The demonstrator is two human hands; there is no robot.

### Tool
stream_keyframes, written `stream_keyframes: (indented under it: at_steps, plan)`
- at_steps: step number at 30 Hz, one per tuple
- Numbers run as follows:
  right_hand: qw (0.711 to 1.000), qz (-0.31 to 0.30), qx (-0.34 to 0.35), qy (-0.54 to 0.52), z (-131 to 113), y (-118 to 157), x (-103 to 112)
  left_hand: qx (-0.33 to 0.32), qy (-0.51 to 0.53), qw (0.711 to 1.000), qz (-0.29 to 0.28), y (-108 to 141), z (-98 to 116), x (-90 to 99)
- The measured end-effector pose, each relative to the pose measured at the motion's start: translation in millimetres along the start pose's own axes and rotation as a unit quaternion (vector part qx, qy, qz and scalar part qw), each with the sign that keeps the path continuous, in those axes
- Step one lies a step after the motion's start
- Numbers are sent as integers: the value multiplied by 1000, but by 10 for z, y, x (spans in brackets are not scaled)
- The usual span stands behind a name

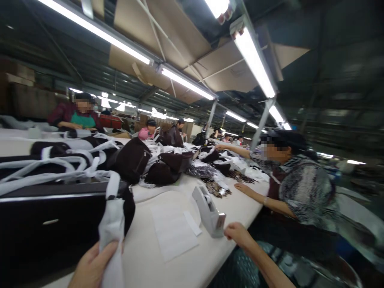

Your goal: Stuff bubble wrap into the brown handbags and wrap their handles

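Note:
My left hand (95,262) is closed around white wrapping paper (111,224), which covers the strap of a large black bag (60,224) at the left. A light metal line runs along the bag's upper edge, and a small metal plate sits on its front. My right hand (238,235) is at the cutting end of a grey tape dispenser (207,212), its fingers pinched together. Whatever is between those fingers is too small to make out. White paper sheets (172,232) lie flat on the table between my hands.
Dark bags (132,160) with white-wrapped straps are heaped across the white table (207,260). Metal chains (217,188) lie beyond the dispenser. A co-worker (300,184) at the right reaches over the table; another person (81,114) stands at the far left. Clear plastic (240,268) is below the table's right edge.

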State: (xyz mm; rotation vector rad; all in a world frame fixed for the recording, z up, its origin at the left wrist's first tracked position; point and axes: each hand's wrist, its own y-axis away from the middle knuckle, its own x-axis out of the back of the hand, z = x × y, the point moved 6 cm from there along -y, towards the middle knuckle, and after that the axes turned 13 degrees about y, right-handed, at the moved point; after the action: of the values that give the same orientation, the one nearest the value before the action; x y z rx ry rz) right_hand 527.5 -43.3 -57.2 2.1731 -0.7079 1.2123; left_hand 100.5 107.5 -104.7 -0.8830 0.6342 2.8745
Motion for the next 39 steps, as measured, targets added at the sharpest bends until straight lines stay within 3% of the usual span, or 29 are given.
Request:
stream_keyframes:
  at_steps: [2, 4, 6, 9, 11, 13, 17, 20, 26, 30, 35, 39]
  plan:
    - [998, -22, 59, -5, -194, 127, -142, -47, 8, 999, -2, 119, 81, -90]
    - [990, -56, 130, -23, -592, 286, -212, -68, 17, 998, -5, 184, 126, -172]
    - [959, -122, 246, -68, -1206, 562, -275, -83, 14, 996, -14, 217, 169, -239]
    - [885, -205, 402, -113, -2186, 1079, -407, -107, 2, 994, -29, 268, 237, -292]
    - [856, -239, 441, -122, -2660, 1266, -590, -116, -13, 992, -39, 288, 265, -300]
    - [857, -230, 450, -97, -2929, 1257, -815, -128, -28, 990, -52, 280, 280, -294]
    - [874, -224, 428, -59, -3035, 997, -1204, -165, -63, 982, -62, 202, 274, -239]
    - [871, -257, 413, -60, -3013, 892, -1298, -181, -83, 978, -68, 172, 263, -211]
    - [860, -284, 421, -55, -2994, 1017, -971, -118, -71, 988, -66, 269, 299, -246]
    - [826, -315, 464, -52, -3056, 1266, -847, -124, -72, 986, -82, 307, 338, -300]
    - [865, -198, 458, 62, -3147, 1224, -1026, -183, -129, 968, -112, 334, 379, -325]
    - [885, -172, 424, 88, -3186, 1129, -1111, -204, -165, 956, -134, 372, 411, -346]
